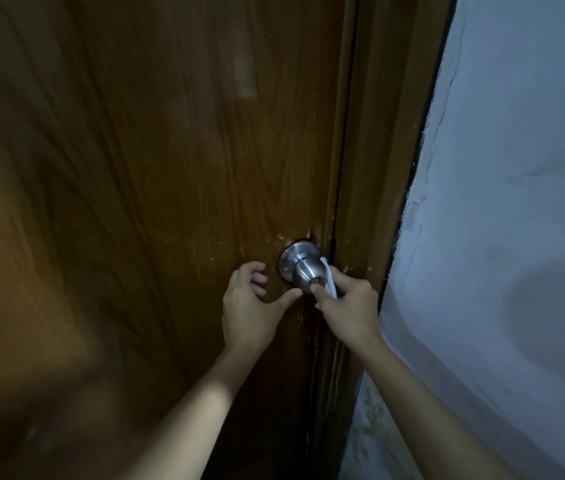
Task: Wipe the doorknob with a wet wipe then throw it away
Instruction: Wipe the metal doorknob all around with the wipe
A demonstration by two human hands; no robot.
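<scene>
Bare forearms reach up from the frame bottom. Right hand [347,299] pinches a crumpled white wet wipe [330,282] against the right flank of the round brushed-steel doorknob [303,270], thumb pressing the knob face, likely to rub it clean. Left hand [250,306] is spread wide and holds nothing, thumb tip touching the knob's lower edge, probably steadying it. Brown wood-grain door [153,168] closed; pale wall [499,202] at right. No bin visible.
</scene>
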